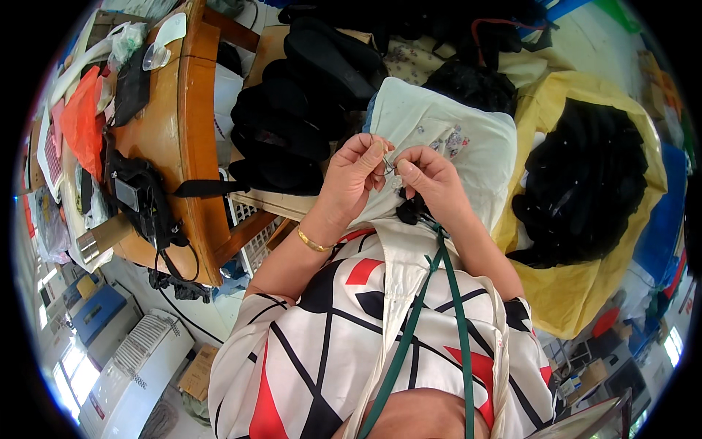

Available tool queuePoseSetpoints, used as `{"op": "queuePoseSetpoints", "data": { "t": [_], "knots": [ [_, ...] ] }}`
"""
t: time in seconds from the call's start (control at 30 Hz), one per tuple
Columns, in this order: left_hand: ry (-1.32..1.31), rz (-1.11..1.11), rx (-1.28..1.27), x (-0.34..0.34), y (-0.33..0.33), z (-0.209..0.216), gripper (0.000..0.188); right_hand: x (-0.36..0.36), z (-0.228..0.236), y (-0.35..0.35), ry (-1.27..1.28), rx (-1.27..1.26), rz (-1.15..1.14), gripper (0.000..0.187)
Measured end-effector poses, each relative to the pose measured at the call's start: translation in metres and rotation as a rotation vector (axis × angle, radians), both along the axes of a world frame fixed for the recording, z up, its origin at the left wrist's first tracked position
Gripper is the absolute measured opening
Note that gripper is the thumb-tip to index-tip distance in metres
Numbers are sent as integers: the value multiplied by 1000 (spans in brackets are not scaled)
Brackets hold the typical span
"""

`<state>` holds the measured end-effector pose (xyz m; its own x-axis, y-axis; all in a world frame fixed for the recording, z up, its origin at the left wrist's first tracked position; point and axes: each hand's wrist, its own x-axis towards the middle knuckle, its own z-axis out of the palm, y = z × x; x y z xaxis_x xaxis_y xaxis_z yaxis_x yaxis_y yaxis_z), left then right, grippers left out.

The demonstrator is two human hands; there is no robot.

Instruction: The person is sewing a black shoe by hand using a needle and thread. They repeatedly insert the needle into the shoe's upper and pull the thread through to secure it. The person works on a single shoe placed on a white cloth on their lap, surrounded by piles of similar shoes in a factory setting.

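Note:
My left hand (355,175) and my right hand (433,181) meet over my lap, thumbs and fingertips pinched close together. Between them runs a thin dark strand (389,167), bent in a small loop; whether it is thread or wire I cannot tell. Both hands grip it. Beneath lies a white cloth (482,172), with small shiny bits (455,140) gathered on it. A small black object (411,212) rests below my right hand, near the end of a dark green strap (420,307); its kind is partly hidden.
To the left, black slippers (281,135) are piled beside a wooden table (164,110) holding a black bag (139,197) and an orange-red plastic bag (84,121). A yellow sack (563,300) filled with black pieces (585,183) stands close on my right.

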<state>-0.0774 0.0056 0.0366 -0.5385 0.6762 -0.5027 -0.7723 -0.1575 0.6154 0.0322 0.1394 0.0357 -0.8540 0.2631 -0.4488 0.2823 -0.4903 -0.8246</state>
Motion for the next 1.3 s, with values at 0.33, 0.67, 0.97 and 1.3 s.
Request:
{"op": "queuePoseSetpoints", "data": {
  "t": [0.33,0.67,0.97,1.3],
  "knots": [
    [65,-21,-28,2,-2,-5,15,-3,-5,-5,8,205,24,14],
    [-11,-134,24,-4,-5,-6,14,-4,-9,-3,113,-195,0,24],
    [251,-113,-104,-8,-7,-5,10,-11,-8,2,29,216,58,18],
    [568,-43,-178,-7,-26,-4,7,-25,7,-11,149,841,45,12]
  ]
}}
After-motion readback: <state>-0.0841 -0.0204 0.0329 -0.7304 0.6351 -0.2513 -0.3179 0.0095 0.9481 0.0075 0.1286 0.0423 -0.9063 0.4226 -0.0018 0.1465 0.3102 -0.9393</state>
